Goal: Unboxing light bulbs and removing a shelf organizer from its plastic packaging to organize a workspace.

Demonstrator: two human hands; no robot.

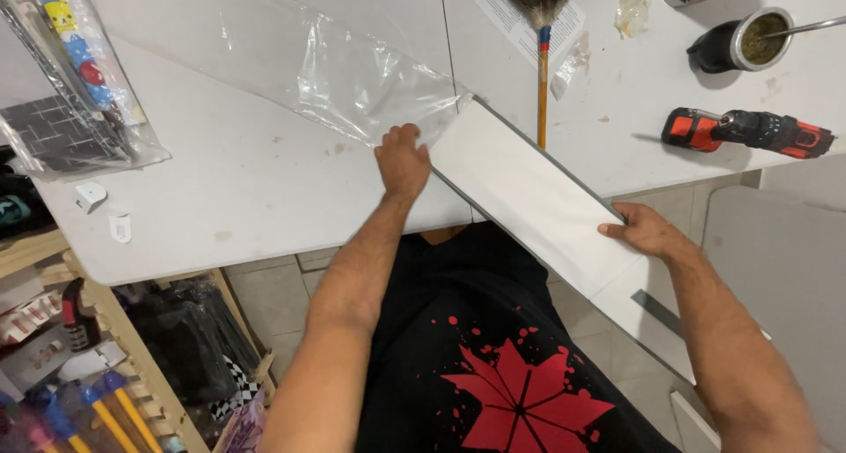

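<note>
A long flat white panel [529, 193] with a grey edge lies at a slant, one end on the white table [238, 189], the other sticking out past the table's front edge. Its far end sits inside a clear plastic sleeve [352, 74] that spreads across the table. My left hand [403, 160] grips the mouth of the plastic sleeve at the panel's far end, fingers curled. Further down, my right hand [641, 231] holds the panel by its right edge.
A feather duster [540, 30] with an orange handle lies behind the panel. A red and black cordless drill [749, 131] and a dark cup [740, 43] with a metal straw sit at the right. Packaged goods [66, 83] lie at the left. Shelves with tools [79, 365] stand below left.
</note>
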